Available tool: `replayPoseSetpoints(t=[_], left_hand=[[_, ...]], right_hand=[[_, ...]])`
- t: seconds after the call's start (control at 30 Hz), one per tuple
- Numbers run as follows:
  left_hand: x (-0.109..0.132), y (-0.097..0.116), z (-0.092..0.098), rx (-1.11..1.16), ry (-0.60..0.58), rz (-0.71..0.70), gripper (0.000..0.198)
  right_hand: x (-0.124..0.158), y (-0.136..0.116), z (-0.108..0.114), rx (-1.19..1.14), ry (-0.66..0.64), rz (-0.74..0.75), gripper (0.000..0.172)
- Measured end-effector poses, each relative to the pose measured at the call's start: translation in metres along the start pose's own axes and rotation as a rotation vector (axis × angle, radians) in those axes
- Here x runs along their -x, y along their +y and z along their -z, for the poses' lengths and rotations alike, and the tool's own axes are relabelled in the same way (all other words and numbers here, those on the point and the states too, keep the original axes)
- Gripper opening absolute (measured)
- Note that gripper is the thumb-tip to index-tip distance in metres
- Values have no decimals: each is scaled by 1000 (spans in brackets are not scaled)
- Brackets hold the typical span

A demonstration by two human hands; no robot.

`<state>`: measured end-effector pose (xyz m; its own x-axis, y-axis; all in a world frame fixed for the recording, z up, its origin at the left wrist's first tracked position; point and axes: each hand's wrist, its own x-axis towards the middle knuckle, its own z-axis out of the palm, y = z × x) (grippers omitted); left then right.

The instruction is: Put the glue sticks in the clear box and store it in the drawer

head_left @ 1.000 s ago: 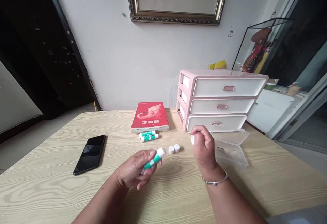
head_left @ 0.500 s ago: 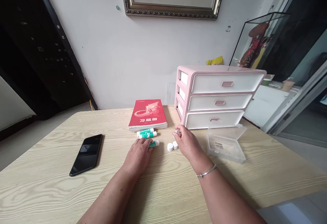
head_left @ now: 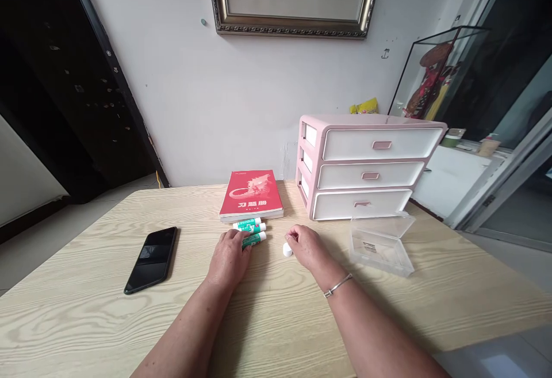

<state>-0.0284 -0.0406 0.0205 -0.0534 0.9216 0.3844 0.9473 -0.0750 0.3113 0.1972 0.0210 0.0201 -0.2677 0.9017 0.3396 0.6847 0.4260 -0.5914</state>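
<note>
The white cap [head_left: 287, 249] is now the only one showing, the second gone from view as the right hand [head_left: 305, 245] has come down just beside it, fingers [head_left: 293, 234] curled, can't tell if they hold anything. Green-and-white tube [head_left: 256, 240] lies on the bench [head_left: 77, 263], long axis roughly side to side, much nearer the left hand [head_left: 227, 258], whose fingertips [head_left: 241, 240] touch it, grip unclear. Two more tubes [head_left: 249, 225] lie just behind it, against a red workbook [head_left: 250, 195].
</note>
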Motion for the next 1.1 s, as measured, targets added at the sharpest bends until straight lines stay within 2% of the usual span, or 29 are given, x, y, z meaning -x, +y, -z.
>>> replayPoseSetpoints(t=[0.1, 0.23, 0.33, 0.5, 0.63, 0.97, 1.1], left_hand=[[-6, -3, -8, -58, 32, 26, 46], [-10, -4, -13, -68, -41, 64, 58], [-11, -4, -10, -5, -58, 50, 56], [-10, -4, -4, 145, -42, -61, 43], [-8, -3, -3, 179, -24, -98, 37], [-4, -8, 0, 286, -42, -103, 44], [0, -7, 7, 369, 43, -111, 43]], right_hand=[[1, -6, 4, 45, 61, -1, 16], [3, -15, 9, 63, 115, -18, 18], [4, -16, 10, 45, 104, -39, 19], [2, -10, 4, 8, 104, -69, 19], [2, -9, 4, -11, 103, -75, 20], [3, -6, 5, -55, 119, -87, 21], [3, -4, 6, -106, 175, -57, 21]])
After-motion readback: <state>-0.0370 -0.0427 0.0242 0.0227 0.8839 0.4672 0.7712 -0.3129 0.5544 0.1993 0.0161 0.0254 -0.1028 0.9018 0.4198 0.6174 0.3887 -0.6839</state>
